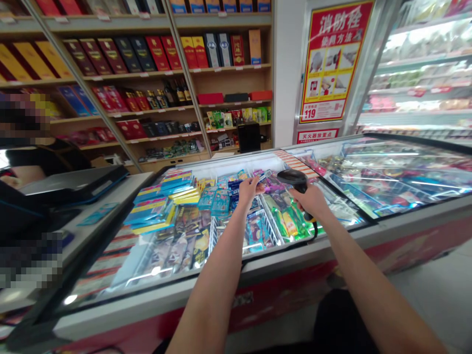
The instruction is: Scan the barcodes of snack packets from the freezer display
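Observation:
My right hand [311,200] is wrapped round the grip of a black barcode scanner [293,177]. Its head points left, and a dark cable [314,233] hangs from the bottom of its handle. Facing the scanner, my left hand [250,191] pinches a small blue packet [264,176] by its near end; the print on it is too small to read. Both hands are above the glass top of a chest freezer. Beside my left hand lie several teal packets [216,200] and dark blue packets. Farther left, blue-and-yellow packs [153,209] are stacked on the glass.
Under the glass, wire baskets [271,227] hold wrapped goods, with green packs [291,221] at the right. A second freezer section [401,172] extends right. At the left are a counter [110,209] and a person in black [55,155]. Shelves [228,69] of boxes stand behind.

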A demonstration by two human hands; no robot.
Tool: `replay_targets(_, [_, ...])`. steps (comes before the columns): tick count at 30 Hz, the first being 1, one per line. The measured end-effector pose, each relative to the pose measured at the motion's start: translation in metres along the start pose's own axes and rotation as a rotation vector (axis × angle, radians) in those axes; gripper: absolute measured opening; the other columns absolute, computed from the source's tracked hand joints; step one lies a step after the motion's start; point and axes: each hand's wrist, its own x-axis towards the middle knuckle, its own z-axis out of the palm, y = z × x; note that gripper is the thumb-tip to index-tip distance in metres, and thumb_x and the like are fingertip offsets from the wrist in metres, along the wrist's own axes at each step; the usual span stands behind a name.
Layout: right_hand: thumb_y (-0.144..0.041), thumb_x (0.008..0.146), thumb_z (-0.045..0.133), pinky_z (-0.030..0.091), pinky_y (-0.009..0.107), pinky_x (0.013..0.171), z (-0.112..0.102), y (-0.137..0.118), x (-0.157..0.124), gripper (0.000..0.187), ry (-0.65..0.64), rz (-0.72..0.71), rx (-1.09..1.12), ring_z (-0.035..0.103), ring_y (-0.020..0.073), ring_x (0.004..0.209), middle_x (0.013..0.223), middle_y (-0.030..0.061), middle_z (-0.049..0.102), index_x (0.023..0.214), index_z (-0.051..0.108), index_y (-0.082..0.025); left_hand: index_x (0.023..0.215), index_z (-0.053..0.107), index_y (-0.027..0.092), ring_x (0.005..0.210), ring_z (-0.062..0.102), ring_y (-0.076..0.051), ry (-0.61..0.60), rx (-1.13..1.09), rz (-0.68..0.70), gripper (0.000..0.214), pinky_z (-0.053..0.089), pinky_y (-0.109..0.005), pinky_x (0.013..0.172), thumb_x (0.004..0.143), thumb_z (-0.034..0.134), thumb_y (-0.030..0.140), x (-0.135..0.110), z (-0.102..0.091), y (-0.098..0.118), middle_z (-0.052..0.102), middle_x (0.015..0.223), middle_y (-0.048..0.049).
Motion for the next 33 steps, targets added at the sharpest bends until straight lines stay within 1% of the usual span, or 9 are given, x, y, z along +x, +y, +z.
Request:
replay_targets(8, [-0.040,0.072,0.076,0.040,0.022,0.036,-0.019,-0.011,-0.014,0.030,-0.296,0.188,0.571,0.049,0.0104,0.041,0.055,0.0009,0.059,0.070,0.057,-0.017,0.082,0.065,0.013,0.056,0.067,-0.013,-0.048,-0.063,-0.070,0.027,0.059,-0.026,0.062,0.088,0.064,0.039,-0.011,0.003,0.008,0.071,0.068,-0.0041])
replay_targets(10, [-0.044,0.073,0.074,0.041,0.023,0.037,-0.027,-0.006,-0.011,0.032,-0.193,0.165,0.475,0.050,0.0116,0.041,0.054,0.0015,0.058,0.071,0.056,-0.018,0.082,0.065,0.013,0.055,0.066,-0.012,-0.076,-0.043,-0.071,0.028,0.059,-0.026,0.062,0.087,0.066,0.041,-0.016,0.003,0.008,0.071,0.067,-0.0038])
replay_targets(14, [-0.043,0.072,0.074,0.049,0.031,0.052,-0.054,0.013,0.010,0.030,0.295,0.081,-0.272,0.061,0.0209,0.053,0.051,0.0044,0.057,0.067,0.056,-0.020,0.079,0.065,0.013,0.053,0.066,-0.013,-0.107,-0.019,-0.080,0.027,0.058,-0.026,0.060,0.087,0.067,0.039,-0.020,0.000,0.010,0.071,0.067,-0.0037])
replay_targets(16, [-0.042,0.073,0.073,0.051,0.034,0.060,-0.068,0.020,0.020,0.029,0.359,0.064,-0.407,0.065,0.0255,0.062,0.051,0.0063,0.057,0.068,0.056,-0.020,0.075,0.064,0.013,0.053,0.065,-0.012,-0.109,-0.012,-0.076,0.028,0.059,-0.027,0.061,0.088,0.065,0.037,-0.019,0.000,0.012,0.071,0.067,-0.0045])
replay_targets(18, [-0.039,0.076,0.071,0.049,0.033,0.054,-0.074,0.023,0.022,0.027,0.279,0.138,-0.306,0.062,0.0226,0.054,0.050,0.0061,0.057,0.066,0.055,-0.019,0.075,0.064,0.013,0.055,0.066,-0.012,-0.112,-0.011,-0.077,0.028,0.059,-0.028,0.064,0.088,0.066,0.037,-0.018,0.002,0.014,0.072,0.068,-0.0054])
replay_targets(21, [-0.038,0.081,0.068,0.046,0.027,0.043,-0.062,0.018,0.012,0.027,-0.006,0.127,0.145,0.054,0.0145,0.042,0.052,0.0030,0.058,0.065,0.055,-0.019,0.078,0.065,0.013,0.059,0.068,-0.014,-0.118,-0.035,-0.089,0.022,0.060,-0.029,0.068,0.087,0.067,0.033,-0.016,0.010,0.015,0.071,0.067,-0.0049])
replay_targets(23, [-0.032,0.080,0.069,0.046,0.026,0.041,-0.044,0.014,0.002,0.026,-0.089,0.127,0.272,0.053,0.0137,0.040,0.049,0.0020,0.058,0.064,0.054,-0.019,0.079,0.065,0.013,0.060,0.068,-0.014,-0.108,-0.058,-0.081,0.019,0.060,-0.029,0.067,0.088,0.066,0.030,-0.016,0.014,0.013,0.071,0.066,-0.0043])
replay_targets(27, [-0.032,0.080,0.069,0.047,0.026,0.037,-0.016,0.013,-0.007,0.024,-0.150,0.093,0.218,0.056,0.0154,0.037,0.050,0.0017,0.060,0.067,0.054,-0.020,0.079,0.064,0.015,0.058,0.068,-0.016,-0.082,-0.039,-0.041,0.019,0.059,-0.030,0.065,0.089,0.064,0.031,-0.014,0.011,0.008,0.070,0.065,-0.0031])
replay_targets(33, [-0.036,0.082,0.068,0.043,0.024,0.033,-0.011,0.010,-0.007,0.027,-0.092,0.020,0.046,0.052,0.0132,0.033,0.047,-0.0007,0.057,0.067,0.053,-0.020,0.082,0.065,0.015,0.059,0.069,-0.016,-0.082,0.016,0.017,0.019,0.059,-0.029,0.063,0.088,0.065,0.032,-0.011,0.002,0.008,0.070,0.065,-0.0022])
